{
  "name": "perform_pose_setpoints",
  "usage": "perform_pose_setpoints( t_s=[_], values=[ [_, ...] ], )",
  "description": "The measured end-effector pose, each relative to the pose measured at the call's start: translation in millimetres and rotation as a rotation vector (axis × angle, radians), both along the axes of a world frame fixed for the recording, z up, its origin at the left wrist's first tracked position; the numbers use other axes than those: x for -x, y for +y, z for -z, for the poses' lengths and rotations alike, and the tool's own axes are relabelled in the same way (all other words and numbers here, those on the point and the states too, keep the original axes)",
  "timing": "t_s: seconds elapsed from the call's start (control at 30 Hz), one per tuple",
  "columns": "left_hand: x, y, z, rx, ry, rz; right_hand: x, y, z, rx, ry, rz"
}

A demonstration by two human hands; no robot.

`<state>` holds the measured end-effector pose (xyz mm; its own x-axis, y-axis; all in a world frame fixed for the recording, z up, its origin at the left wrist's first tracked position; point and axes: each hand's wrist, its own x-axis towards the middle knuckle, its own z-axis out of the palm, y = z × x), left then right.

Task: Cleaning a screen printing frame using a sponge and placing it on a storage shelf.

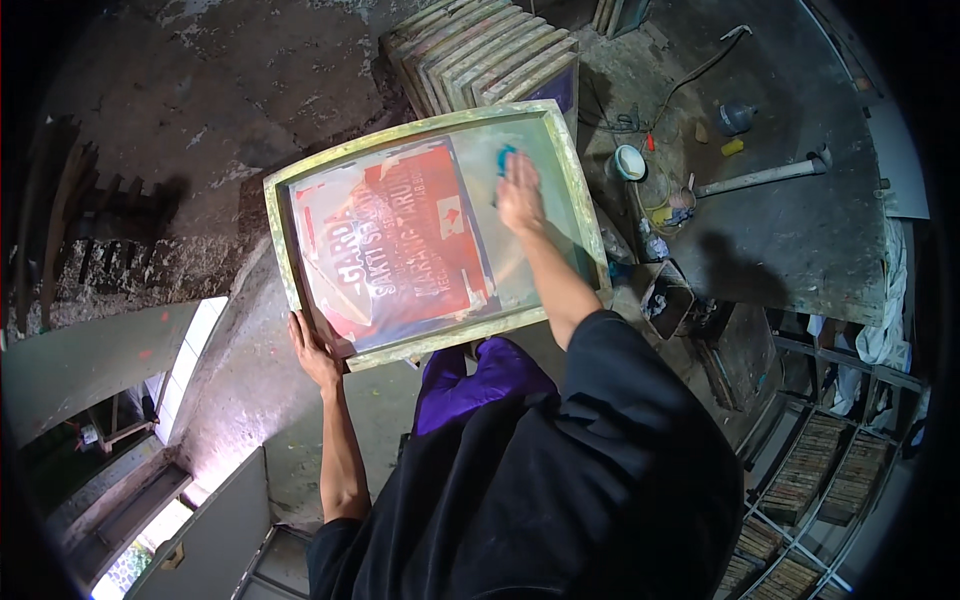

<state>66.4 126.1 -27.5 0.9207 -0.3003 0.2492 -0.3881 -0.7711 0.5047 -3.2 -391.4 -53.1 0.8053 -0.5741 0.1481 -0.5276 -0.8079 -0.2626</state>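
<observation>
A large silk-screen printing frame [437,117], wooden with worn yellow-green edges, is held tilted in front of me. Its mesh carries a red printed area [420,240] with pale lettering on the left and middle; the right part is a plain greenish mesh. My left hand [317,350] grips the frame's lower left corner, fingers along the outer side. On the right part of the mesh, my right hand [520,195] presses a small teal sponge or cloth [507,160], mostly hidden under the fingers.
Several similar frames [480,55] stand stacked beyond the far edge. At right are a white bucket [629,163], a hose [690,78], a pale pipe [755,179], a plastic bottle [735,118] and a yellow object [733,147]. A rack [810,470] fills the lower right.
</observation>
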Motion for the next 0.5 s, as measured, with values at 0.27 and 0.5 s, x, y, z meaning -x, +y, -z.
perform_pose_setpoints(
  t_s=[0.27,0.5],
  values=[
    [-1,-11,-4,0.032,-0.012,-0.052,172,70,-3,0.075,0.426,0.214],
    [-9,3,15,0.026,-0.054,-0.04,159,53,-118,-0.811,0.254,0.172]
  ],
)
